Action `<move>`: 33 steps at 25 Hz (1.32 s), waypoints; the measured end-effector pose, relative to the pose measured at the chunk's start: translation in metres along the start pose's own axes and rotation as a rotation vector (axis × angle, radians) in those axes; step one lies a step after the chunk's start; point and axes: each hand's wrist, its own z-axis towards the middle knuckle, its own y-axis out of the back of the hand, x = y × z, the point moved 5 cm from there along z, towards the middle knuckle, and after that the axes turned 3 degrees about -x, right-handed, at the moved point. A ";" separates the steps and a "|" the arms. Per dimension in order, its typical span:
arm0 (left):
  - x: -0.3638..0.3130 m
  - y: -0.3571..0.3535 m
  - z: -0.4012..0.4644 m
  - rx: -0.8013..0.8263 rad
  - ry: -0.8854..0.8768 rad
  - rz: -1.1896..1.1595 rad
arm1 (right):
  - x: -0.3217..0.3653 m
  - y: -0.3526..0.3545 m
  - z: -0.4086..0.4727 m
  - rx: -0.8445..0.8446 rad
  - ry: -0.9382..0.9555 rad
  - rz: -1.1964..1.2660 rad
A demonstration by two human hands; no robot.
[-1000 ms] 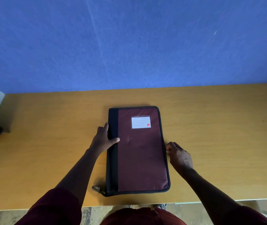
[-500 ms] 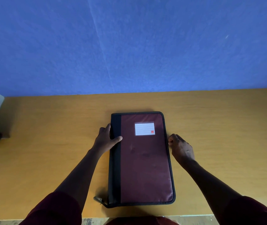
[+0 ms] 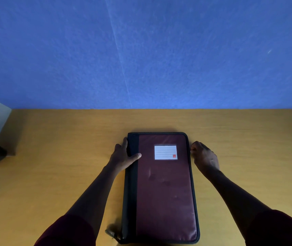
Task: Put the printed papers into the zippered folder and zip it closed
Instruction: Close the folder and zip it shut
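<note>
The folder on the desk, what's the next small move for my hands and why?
Probably draw the right hand on along the folder edge toward its far corner: its fingers pinch there, seemingly on the zip pull, while the left hand steadies the spine. Whether the zip is closed can't be seen.

One zippered folder (image 3: 161, 189), one label (image 3: 165, 152), two hands, one table (image 3: 53, 174).

Folder (image 3: 164, 192) maroon woven cloth with slight sheen, matt black cloth spine, white paper label (image 3: 165, 152) under clear glossy plastic; table (image 3: 61, 166) smooth matt wood-grain; wall (image 3: 141, 50) matt blue, fuzzy texture.
</note>
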 end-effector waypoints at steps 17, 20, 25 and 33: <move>-0.001 0.001 0.006 -0.022 0.023 0.001 | 0.037 0.009 0.107 0.216 0.206 -0.004; -0.001 0.001 0.005 -0.027 0.021 0.002 | 0.044 0.008 0.116 0.277 0.251 0.028; 0.000 0.002 0.005 -0.034 0.011 -0.005 | 0.049 0.007 0.130 0.397 0.239 0.043; 0.000 0.002 0.004 -0.035 0.026 -0.010 | 0.052 0.003 0.142 0.581 -0.074 -0.018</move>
